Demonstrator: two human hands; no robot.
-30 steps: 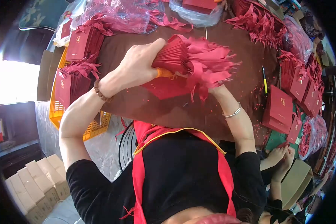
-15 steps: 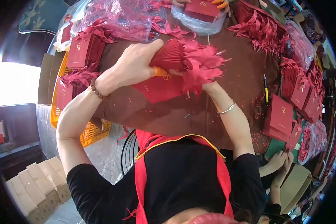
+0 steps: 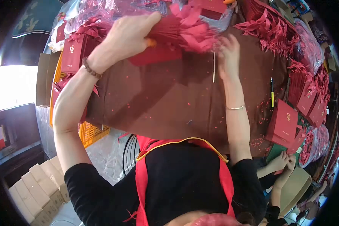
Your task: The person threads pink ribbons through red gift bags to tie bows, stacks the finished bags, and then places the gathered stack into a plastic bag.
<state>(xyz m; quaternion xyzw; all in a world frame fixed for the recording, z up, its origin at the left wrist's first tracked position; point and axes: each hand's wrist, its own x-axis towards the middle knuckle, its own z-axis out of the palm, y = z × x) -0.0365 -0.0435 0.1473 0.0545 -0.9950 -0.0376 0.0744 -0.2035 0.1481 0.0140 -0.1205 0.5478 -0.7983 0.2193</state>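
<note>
My left hand [image 3: 128, 35], with orange covers on its fingertips, is closed around a stack of red paper gift bags [image 3: 164, 32] above the far part of the table. Red ribbons [image 3: 199, 34] fan out from the stack's right side, blurred by motion. One red bag face [image 3: 154, 54] hangs lower than the rest, below my fingers. Just right of the ribbon ends, my right hand [image 3: 229, 52] is raised with its fingers apart and nothing visible in them; they are slightly blurred.
Brown cloth [image 3: 158, 98] covers the table, dotted with red scraps. Bag stacks stand at left [image 3: 73, 52] and right [image 3: 284, 122]. A pen [image 3: 272, 92] and a thin white stick [image 3: 214, 69] lie on the cloth. Another person's hands [image 3: 284, 162] are at lower right.
My left hand has carried the bag stack up and a little left, away from my body. My right hand has come out from beneath the ribbons and moved up and right, apart from the stack.
</note>
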